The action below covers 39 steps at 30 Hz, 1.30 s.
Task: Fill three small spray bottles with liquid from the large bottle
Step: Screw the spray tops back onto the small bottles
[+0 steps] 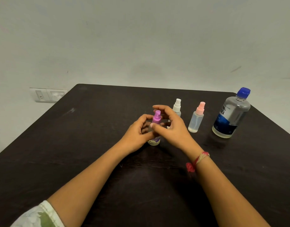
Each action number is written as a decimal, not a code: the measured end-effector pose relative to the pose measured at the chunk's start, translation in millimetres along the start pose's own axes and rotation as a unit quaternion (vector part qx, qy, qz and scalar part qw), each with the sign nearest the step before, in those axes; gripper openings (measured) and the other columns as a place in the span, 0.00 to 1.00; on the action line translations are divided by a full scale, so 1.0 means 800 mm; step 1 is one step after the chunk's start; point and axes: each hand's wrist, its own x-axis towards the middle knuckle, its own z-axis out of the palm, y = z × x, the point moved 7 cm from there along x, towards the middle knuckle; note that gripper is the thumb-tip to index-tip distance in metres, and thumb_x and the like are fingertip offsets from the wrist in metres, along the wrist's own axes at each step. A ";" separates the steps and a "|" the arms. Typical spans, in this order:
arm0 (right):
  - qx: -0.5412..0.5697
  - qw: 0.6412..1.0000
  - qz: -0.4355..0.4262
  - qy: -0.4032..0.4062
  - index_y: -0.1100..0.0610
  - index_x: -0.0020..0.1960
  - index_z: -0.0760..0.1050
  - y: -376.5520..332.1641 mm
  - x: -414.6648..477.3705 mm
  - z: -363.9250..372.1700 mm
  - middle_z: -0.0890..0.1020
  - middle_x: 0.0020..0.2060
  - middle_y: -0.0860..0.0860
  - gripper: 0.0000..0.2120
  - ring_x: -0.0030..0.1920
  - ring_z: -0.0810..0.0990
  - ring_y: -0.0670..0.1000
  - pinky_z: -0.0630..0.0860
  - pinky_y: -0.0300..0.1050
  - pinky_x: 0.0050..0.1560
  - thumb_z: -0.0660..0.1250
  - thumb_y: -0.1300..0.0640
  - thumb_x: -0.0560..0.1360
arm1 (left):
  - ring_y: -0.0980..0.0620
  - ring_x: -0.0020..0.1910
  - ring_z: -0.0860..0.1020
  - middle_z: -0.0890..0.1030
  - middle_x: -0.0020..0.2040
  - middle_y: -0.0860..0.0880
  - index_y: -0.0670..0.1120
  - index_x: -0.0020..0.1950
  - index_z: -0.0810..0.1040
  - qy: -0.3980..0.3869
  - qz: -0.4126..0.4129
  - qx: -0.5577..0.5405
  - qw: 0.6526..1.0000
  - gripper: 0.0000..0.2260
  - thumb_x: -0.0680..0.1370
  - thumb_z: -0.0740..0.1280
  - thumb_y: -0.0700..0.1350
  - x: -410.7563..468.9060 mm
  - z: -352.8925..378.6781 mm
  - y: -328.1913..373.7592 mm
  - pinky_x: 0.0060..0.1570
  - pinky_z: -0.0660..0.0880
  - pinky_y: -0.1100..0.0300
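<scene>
Left hand (137,133) grips the purple-capped bottle (156,118), right hand (173,128) curved round its top.

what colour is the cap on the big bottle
Blue: the large bottle has a blue cap, clear in the head view.

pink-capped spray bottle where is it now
Head view: the pink-capped spray bottle stands upright on the table, right of centre, between the white-capped spray bottle and the large bottle.

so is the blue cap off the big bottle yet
No, the blue cap sits on the neck of the large bottle, which stands upright.
</scene>
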 end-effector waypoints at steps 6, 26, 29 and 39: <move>0.022 1.000 0.013 -0.011 0.54 0.60 0.77 0.003 0.004 -0.002 0.82 0.50 0.47 0.16 0.52 0.81 0.43 0.78 0.38 0.53 0.68 0.65 0.73 | 0.53 0.55 0.81 0.82 0.54 0.46 0.50 0.63 0.70 0.013 -0.001 0.019 1.000 0.21 0.74 0.71 0.39 0.001 -0.004 -0.004 0.61 0.75 0.49; 0.071 0.996 0.041 0.038 0.57 0.51 0.79 0.013 0.007 -0.010 0.84 0.45 0.54 0.15 0.47 0.83 0.49 0.80 0.39 0.49 0.77 0.62 0.66 | 0.53 0.54 0.82 0.84 0.53 0.47 0.48 0.56 0.77 0.022 -0.004 0.011 1.000 0.16 0.71 0.73 0.37 0.003 -0.004 -0.003 0.59 0.76 0.54; 0.091 0.995 0.045 0.012 0.57 0.59 0.76 0.010 0.006 -0.005 0.82 0.50 0.52 0.21 0.49 0.82 0.44 0.78 0.35 0.49 0.75 0.64 0.68 | 0.54 0.53 0.82 0.84 0.51 0.48 0.47 0.57 0.77 0.024 -0.007 0.014 1.000 0.15 0.72 0.71 0.36 0.003 -0.006 -0.002 0.58 0.77 0.56; 0.071 0.996 0.042 0.034 0.56 0.53 0.78 0.016 0.005 -0.004 0.83 0.47 0.52 0.16 0.49 0.82 0.45 0.77 0.35 0.48 0.77 0.61 0.67 | 0.54 0.52 0.82 0.84 0.51 0.48 0.44 0.59 0.79 0.040 -0.001 0.033 0.999 0.16 0.72 0.72 0.37 0.003 -0.010 -0.002 0.58 0.77 0.53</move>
